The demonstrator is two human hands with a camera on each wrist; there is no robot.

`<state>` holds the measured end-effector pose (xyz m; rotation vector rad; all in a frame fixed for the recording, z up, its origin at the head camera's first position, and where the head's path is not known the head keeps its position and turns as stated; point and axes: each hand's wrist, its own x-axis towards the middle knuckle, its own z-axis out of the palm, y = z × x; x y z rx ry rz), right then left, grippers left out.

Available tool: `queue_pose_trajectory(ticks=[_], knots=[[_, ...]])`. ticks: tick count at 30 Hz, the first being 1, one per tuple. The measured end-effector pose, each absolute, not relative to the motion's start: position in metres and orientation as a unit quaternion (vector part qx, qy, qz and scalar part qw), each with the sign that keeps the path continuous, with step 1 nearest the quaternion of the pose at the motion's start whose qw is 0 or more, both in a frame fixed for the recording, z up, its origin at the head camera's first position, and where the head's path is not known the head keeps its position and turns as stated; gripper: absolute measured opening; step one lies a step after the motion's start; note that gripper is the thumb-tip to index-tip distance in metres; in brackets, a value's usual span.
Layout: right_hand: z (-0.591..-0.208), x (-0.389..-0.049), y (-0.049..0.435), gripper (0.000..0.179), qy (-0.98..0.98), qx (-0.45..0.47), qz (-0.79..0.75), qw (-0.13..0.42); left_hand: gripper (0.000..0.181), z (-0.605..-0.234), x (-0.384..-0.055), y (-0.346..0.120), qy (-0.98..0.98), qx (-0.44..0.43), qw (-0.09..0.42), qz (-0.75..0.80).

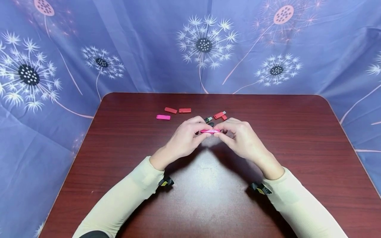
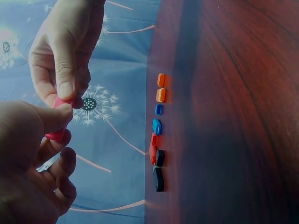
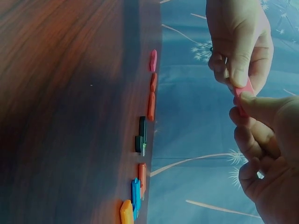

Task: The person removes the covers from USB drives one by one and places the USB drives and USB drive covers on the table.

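Observation:
A small pink USB flash drive [image 1: 210, 131] is held above the table, pinched at both ends. My left hand [image 1: 186, 135] grips one end between thumb and fingers; my right hand [image 1: 242, 140] pinches the other. In the right wrist view, the thumbs press on the pink drive [image 3: 247, 87] close together. Just beyond the hands lies a black flash drive [image 1: 207, 119] with its metal plug bare and a black cap [image 1: 211, 124] beside it. A red flash drive [image 1: 219, 115], also with its plug showing, has a red cap [image 1: 224, 117] next to it.
Farther left lie another pink drive [image 1: 163, 117] and two red drives [image 1: 171, 110]. The left wrist view shows a light blue drive [image 2: 157, 126], a dark blue piece [image 2: 159, 109] and two orange pieces [image 2: 160, 95]. A patterned blue cloth [image 1: 148, 49] hangs behind the table [image 1: 119, 148].

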<state>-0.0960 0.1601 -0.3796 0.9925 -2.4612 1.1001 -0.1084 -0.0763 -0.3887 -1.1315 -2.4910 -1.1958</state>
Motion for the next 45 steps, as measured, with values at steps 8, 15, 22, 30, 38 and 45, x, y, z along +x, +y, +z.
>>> queue_pose_trajectory(ticks=[8, 15, 22, 30, 38, 45], knots=[[-0.3785, -0.0963, 0.1620, 0.020, -0.843, 0.347, 0.391, 0.125, 0.014, -0.3881, -0.1091, -0.0767, -0.830, -0.378, 0.072, -0.404], [-0.3781, -0.0984, 0.1631, 0.020, -0.844, 0.351, 0.388, 0.118, 0.016, -0.3890, -0.1115, -0.0783, -0.828, -0.382, 0.064, -0.405], [-0.3785, -0.1007, 0.1633, 0.018, -0.841, 0.355, 0.391, 0.115, 0.018, -0.3877, -0.1121, -0.0795, -0.826, -0.387, 0.060, -0.405], [-0.3792, -0.0996, 0.1640, 0.018, -0.842, 0.349, 0.396, 0.116, 0.016, -0.3880, -0.1121, -0.0782, -0.823, -0.392, 0.066, -0.406], [-0.3812, -0.0989, 0.1596, 0.015, -0.856, 0.319, 0.388, 0.121, 0.015, -0.3894, -0.1101, -0.0751, -0.849, -0.357, 0.091, -0.380], [-0.3810, -0.1004, 0.1580, 0.013, -0.860, 0.328, 0.372, 0.119, 0.015, -0.3904, -0.1089, -0.0750, -0.863, -0.335, 0.089, -0.368]])
